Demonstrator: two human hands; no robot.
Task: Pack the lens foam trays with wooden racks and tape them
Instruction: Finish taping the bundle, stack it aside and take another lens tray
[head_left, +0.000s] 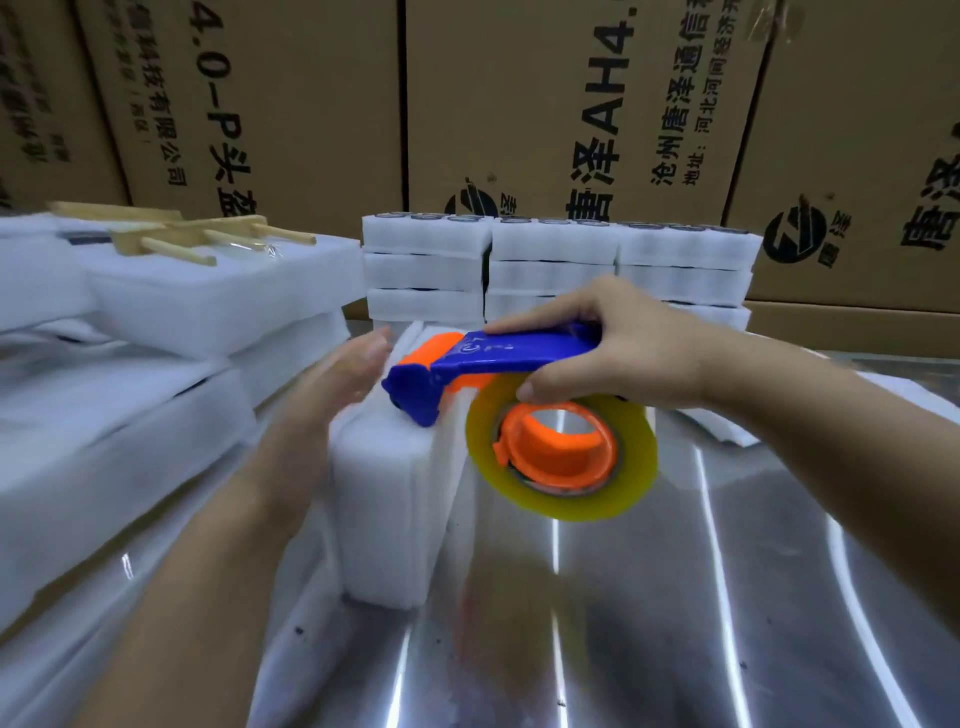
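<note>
A white foam tray bundle (382, 514) stands on edge in the middle of the shiny metal table (675, 623). My right hand (618, 348) grips a blue and orange tape dispenser (498, 358) with a yellowish tape roll (563, 452), and the dispenser's nose rests on the bundle's top edge. My left hand (343, 374) lies flat with straight fingers against the bundle's left side, blurred. Wooden racks (171, 234) lie on foam trays at the far left.
Stacks of foam trays with lenses (561, 270) stand at the back centre. More foam trays (130, 374) are piled at the left. Printed cardboard boxes (519, 104) form a wall behind. Loose foam (727, 426) lies at the right.
</note>
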